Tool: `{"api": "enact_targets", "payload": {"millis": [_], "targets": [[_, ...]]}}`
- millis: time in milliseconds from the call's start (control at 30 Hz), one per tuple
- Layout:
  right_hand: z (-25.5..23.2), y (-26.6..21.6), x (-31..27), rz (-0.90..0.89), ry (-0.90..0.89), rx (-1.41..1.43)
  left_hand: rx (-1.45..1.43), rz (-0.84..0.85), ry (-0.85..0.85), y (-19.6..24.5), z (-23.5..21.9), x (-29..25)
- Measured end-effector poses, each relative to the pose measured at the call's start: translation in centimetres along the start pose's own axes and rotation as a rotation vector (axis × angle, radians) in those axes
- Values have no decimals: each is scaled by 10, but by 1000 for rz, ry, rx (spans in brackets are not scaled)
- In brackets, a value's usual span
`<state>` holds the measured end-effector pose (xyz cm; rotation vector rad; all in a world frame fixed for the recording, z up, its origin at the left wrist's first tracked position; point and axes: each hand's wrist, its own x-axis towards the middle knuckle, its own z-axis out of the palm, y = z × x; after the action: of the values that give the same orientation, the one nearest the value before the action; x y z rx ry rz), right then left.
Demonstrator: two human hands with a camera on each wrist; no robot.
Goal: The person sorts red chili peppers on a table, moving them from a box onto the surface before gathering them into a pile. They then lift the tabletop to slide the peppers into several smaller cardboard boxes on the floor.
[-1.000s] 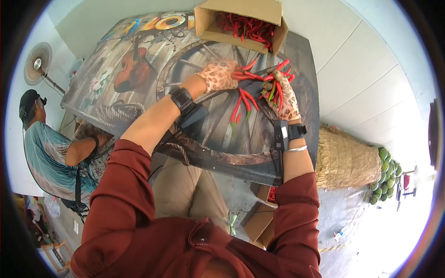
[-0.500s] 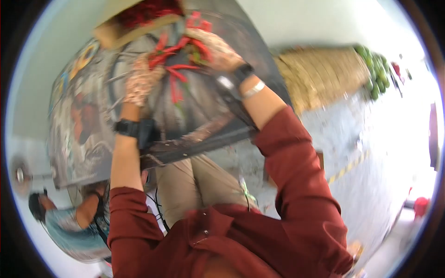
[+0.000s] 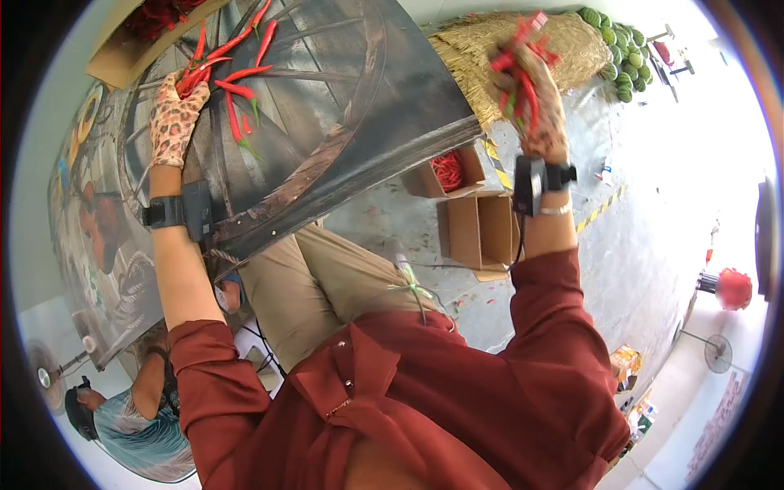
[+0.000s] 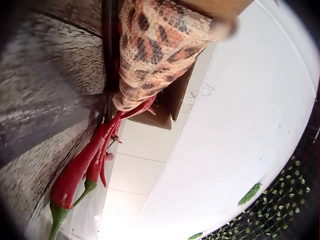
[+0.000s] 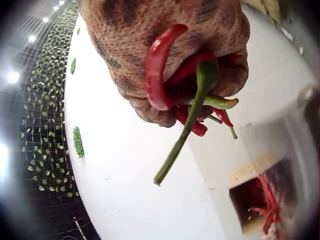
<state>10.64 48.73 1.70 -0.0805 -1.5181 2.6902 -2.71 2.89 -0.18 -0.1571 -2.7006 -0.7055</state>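
My left hand (image 3: 173,122), in a leopard-spotted glove, rests at the far left of the table and holds a few red chili peppers (image 3: 193,83) between thumb and fingers. More chilies (image 3: 233,114) lie loose beside it on the tabletop. In the left wrist view, red chilies (image 4: 75,175) with green stems stick out under the gloved fingertips. Raised past the table's right edge, my right hand (image 3: 545,122) grips a bunch of red chilies (image 3: 529,102). The right wrist view shows its fingers curled round them, a curved chili (image 5: 157,70) and green stems poking out.
A cardboard box (image 3: 114,55) of chilies stands at the table's far left. On the floor sit a box of red chilies (image 3: 447,171) and an open box (image 3: 465,233). Watermelons (image 3: 625,57) lie beyond a straw-covered stack (image 3: 465,45). Another person (image 3: 135,425) sits at lower left.
My right hand has lifted away from the table to the right, carrying the bunch of chilies. My left hand stays at the chilies on the tabletop. The head view has turned rightward.
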Motion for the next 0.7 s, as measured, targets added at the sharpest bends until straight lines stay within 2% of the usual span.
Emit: {"api": "enact_targets", "payload": {"millis": [33,100,167,200,300,367,400,433,467,500,533,567,600,633,700], "targets": [[-6,-2,-20,-69,176,-112,-4,0,-5,-2,2,-1],[-21,2,-49,-86,299,-192,73,25,25,-2,1,1],[-60,23,-63,15,451,-471,50,31,29,3,-1,-2],[-61,36,-67,40,570,-478,31,22,22,2,-1,-2],[-145,103,-66,136,520,-764,-7,36,10,-3,3,0],[-185,145,-57,165,476,-991,-113,66,20,-30,15,6],[-178,153,-53,149,485,-998,-64,79,-13,-31,14,5],[-171,161,-51,132,484,-1006,-8,203,137,-32,16,-2],[-198,183,-47,156,412,-1102,44,216,144,-17,10,-5],[-224,203,-42,177,342,-1204,-20,137,58,9,-3,-11],[-211,204,-44,227,411,-1332,-28,192,153,-29,18,-8],[-201,205,-47,271,492,-1460,41,141,139,-6,8,-13],[-199,204,-45,300,440,-1456,-160,42,16,-25,19,-4],[-199,201,-43,334,394,-1457,-130,55,13,-44,35,5],[-217,205,-34,257,421,-1377,78,-64,11,9,-2,-10]]}}
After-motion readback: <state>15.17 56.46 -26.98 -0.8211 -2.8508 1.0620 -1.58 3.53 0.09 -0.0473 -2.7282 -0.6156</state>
